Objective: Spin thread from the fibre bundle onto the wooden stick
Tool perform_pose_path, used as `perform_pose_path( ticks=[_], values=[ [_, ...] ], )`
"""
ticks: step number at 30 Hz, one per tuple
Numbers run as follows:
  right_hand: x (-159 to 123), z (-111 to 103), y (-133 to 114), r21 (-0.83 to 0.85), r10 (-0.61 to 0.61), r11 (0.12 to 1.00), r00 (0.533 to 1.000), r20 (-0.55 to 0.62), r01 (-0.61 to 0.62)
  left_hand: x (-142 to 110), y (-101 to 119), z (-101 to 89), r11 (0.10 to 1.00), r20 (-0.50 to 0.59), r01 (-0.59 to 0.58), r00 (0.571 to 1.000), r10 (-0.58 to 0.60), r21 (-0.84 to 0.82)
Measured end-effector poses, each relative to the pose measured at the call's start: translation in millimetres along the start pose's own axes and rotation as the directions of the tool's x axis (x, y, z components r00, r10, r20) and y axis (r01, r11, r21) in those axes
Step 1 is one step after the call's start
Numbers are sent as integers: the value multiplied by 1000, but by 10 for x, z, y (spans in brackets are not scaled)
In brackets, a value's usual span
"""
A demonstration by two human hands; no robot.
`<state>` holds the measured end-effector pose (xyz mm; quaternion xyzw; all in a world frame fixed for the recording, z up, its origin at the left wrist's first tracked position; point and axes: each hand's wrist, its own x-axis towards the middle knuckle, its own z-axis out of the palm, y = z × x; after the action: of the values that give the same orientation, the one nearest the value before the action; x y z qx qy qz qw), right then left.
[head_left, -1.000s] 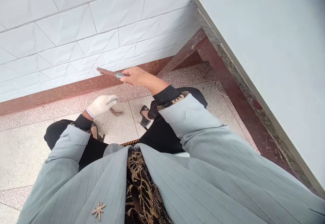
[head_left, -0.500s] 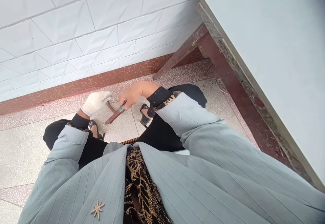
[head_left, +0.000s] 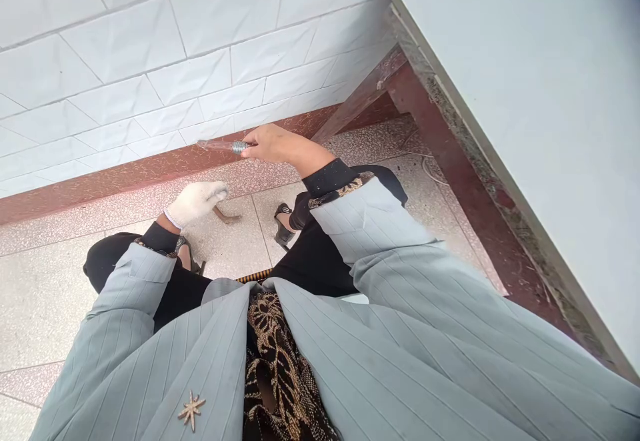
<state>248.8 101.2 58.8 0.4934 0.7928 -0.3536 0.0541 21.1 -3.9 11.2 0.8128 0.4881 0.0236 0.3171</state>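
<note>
My left hand [head_left: 197, 202] wears a white knitted glove and is closed, palm partly hidden, low over the floor. A curved brown stick-like piece [head_left: 228, 217] sticks out from under its fingers toward the right. My bare right hand [head_left: 270, 144] is wrapped round the end of a brown bar-shaped tool [head_left: 217, 145] with silvery wire wound about it. The tool is raised above and apart from the curved piece, roughly level and pointing left. Motion blurs its far end, so its exact kind cannot be made out.
White tiled wall [head_left: 125, 41] with a red-brown skirting [head_left: 150, 164] lies straight ahead. On the right stand a white-topped table [head_left: 530, 94] and its red-brown frame [head_left: 450, 154]. A thin cable [head_left: 434, 171] lies beneath. My dark shoes [head_left: 283, 225] rest on the speckled floor [head_left: 45, 294].
My right hand has lifted the wire-wound tool up and away from the curved stick, turning it from slanting down to nearly level. The left hand has shifted slightly right.
</note>
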Motion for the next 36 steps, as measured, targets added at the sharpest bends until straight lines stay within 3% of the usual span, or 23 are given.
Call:
perform_pose_path(
  ticks=[4,6,8,11,14,18,19,20,21,23,25,28,31,34,36],
  values=[
    [75,156,-54,-300,-41,951,994,97,69,-34,12,-14,971,2,12,1000,-12,239],
    [74,233,-99,-375,-35,920,977,209,113,-56,15,-40,940,-19,17,1000,-11,340],
    [60,309,-149,-384,-14,908,929,370,167,-73,25,-75,914,-20,14,1000,-7,404],
    [38,400,-211,-280,-35,931,820,571,235,-80,35,-123,892,5,15,1000,-20,452],
    [16,412,-240,-148,-129,944,744,656,294,-75,-5,-131,906,-22,36,999,-29,422],
    [-59,229,-217,108,-296,941,622,725,321,-69,-122,-81,982,-90,60,995,-45,178],
    [-86,156,-199,186,-348,932,634,691,310,-65,-141,-64,993,-103,60,993,-50,99],
    [-112,82,-177,258,-398,917,678,618,303,-60,-149,-47,998,-115,54,992,-51,23],
    [-133,13,-153,317,-417,904,761,497,288,-53,-146,-30,998,-125,44,991,-50,-47],
    [-146,-82,-102,392,-347,887,910,225,242,-30,-106,0,988,-135,24,990,-45,-150],
    [-106,-95,-60,396,-188,904,982,29,162,-3,-41,24,978,-92,7,995,-27,-207],
    [33,28,-32,212,-3,977,999,-40,12,23,51,48,980,15,-12,1000,15,-197],
    [164,220,-54,-157,-15,987,1000,14,17,15,81,43,991,23,-28,999,31,-127],
    [192,363,-115,-375,-8,923,981,196,82,-18,48,4,998,-18,4,1000,-3,62],
    [163,415,-160,-421,21,896,934,358,142,-42,12,-31,975,-36,54,998,-47,217]
  ],
)
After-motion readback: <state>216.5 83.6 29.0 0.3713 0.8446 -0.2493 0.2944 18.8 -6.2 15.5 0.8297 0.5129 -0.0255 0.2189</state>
